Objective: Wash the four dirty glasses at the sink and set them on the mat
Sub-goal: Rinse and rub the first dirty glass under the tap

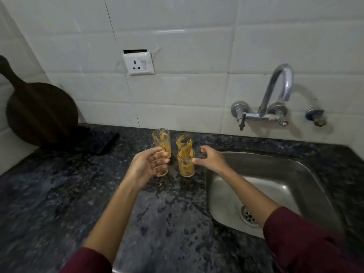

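Several dirty glasses smeared with orange residue stand close together on the dark granite counter, left of the sink. My left hand curls round the front left glass, with another glass right behind it. My right hand hovers with spread fingers just right of the front right glass, thumb tip close to it, holding nothing. A further glass stands behind that one. A black mat lies on the counter at the back left.
The steel sink with its drain sits to the right. A chrome tap is mounted on the tiled wall above it. A dark round wooden board leans at the far left. A wall socket is above the glasses.
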`<action>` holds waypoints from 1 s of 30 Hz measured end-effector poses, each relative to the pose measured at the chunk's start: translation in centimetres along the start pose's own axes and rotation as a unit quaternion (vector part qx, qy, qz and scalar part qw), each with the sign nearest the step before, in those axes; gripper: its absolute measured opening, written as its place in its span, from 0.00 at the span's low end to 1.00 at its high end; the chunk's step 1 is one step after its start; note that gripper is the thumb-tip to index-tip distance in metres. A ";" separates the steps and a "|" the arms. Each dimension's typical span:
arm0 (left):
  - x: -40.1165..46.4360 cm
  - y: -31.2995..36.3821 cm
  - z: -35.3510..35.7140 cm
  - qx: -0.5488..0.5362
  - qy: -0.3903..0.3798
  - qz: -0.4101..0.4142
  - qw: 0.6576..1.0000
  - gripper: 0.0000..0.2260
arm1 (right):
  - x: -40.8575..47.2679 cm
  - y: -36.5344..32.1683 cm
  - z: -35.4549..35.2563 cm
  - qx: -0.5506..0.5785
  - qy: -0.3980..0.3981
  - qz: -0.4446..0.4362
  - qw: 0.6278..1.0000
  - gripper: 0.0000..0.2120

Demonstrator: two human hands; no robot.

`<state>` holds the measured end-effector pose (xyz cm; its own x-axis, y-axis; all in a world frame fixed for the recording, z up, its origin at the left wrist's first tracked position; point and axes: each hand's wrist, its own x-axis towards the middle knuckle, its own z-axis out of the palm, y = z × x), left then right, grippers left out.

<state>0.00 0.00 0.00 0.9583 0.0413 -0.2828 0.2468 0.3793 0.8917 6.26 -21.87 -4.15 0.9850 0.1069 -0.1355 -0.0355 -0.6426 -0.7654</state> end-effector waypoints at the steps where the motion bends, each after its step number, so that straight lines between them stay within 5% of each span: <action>1: 0.7 0.3 -0.5 0.005 -0.002 0.007 1.000 0.09 | 0.9 -0.5 0.7 -0.048 0.003 -0.019 0.999 0.38; 9: 4.1 0.0 -1.7 0.042 -0.031 0.012 0.999 0.08 | 4.1 -1.9 3.3 -0.210 0.024 -0.003 0.977 0.36; 19: 8.5 -2.3 5.0 0.060 -0.030 0.021 0.998 0.14 | 2.0 -0.7 -3.5 -0.014 0.094 0.061 0.994 0.28; 24: 10.8 -4.1 11.5 0.338 -0.266 0.048 0.901 0.31 | 1.0 -0.5 -8.8 0.040 0.139 0.065 0.987 0.30; 30: 12.2 -5.8 16.2 0.387 -0.209 0.110 0.891 0.19 | 0.8 1.6 -12.6 0.123 0.099 0.025 0.987 0.30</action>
<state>12.59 -16.64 -2.86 0.9260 -0.3729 -0.0591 -0.0831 -0.3539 0.9316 9.11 -32.37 2.49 0.9939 -0.0858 -0.0695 -0.1002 -0.4367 -0.8940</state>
